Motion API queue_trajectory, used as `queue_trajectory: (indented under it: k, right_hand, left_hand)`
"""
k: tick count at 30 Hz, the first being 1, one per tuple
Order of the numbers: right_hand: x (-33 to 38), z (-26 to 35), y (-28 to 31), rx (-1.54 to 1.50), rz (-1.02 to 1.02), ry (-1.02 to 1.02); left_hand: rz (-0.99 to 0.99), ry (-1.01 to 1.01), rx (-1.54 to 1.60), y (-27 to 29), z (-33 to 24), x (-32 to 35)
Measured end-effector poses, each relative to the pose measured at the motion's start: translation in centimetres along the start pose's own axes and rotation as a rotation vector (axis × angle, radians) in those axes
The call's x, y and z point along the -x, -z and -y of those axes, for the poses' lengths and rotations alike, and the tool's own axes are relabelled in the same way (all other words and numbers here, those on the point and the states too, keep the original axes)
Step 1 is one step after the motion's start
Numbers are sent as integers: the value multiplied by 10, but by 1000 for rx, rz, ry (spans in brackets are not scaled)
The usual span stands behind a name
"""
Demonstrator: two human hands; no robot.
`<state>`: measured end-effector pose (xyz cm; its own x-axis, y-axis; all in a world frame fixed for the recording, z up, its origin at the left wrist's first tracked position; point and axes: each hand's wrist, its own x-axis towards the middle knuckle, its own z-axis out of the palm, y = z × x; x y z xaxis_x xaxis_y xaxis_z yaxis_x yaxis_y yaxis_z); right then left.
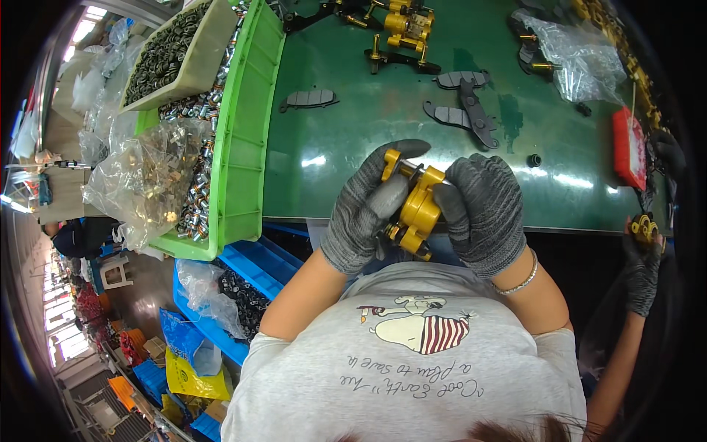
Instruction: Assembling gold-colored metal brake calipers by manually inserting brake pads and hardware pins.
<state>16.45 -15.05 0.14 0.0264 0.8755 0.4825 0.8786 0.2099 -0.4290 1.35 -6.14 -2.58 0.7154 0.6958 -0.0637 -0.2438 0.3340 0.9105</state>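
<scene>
In front of my chest I hold a gold brake caliper [421,211], tilted, just past the near edge of the green table [353,169]. My left hand [362,206], in a grey knit glove, is closed around its left side, with the thumb lying across it. My right hand [486,210], gloved alike, has its thumb pressed on the right side and its fingers curled; what lies under those fingers is hidden. Beyond my hands are brake pads [309,99] and a black bracket [477,115] with more pads beside it.
A green crate [247,140] of small metal parts stands at the left, bearing a cream bin [199,62] of dark clips. More gold calipers [409,28] lie at the back. A red box [629,149] and a co-worker's gloved hand [642,272] holding a gold part are at the right.
</scene>
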Motion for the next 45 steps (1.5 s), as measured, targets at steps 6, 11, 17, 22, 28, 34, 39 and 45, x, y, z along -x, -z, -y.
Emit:
queue_trajectory:
  k: [6, 11, 17, 22, 28, 34, 39, 45]
  right_hand:
    - [-14, -7, 17, 89, 132, 77]
    - [-10, -4, 18, 134, 176, 87]
    - [-9, 1, 16, -440, 269, -342]
    - [-16, -48, 47, -298, -325, -330]
    - [-9, -30, 13, -375, -104, -105]
    - [-12, -4, 3, 32, 124, -10]
    - [4, 14, 0, -414, 71, -276]
    - [-8, -18, 1, -637, 212, -603]
  left_hand:
    - [85, 29, -11, 7, -6, 3]
    - [50, 61, -5, 5, -7, 3]
    - [107, -68, -37, 16, 6, -6]
    - [-6, 154, 161, 23, -11, -5]
    - [23, 123, 163, 12, -12, -10]
    - [49, 81, -28, 14, -2, -10]
    - [84, 18, -93, 2, -9, -2]
    - [-35, -15, -372, -1, -10, -15]
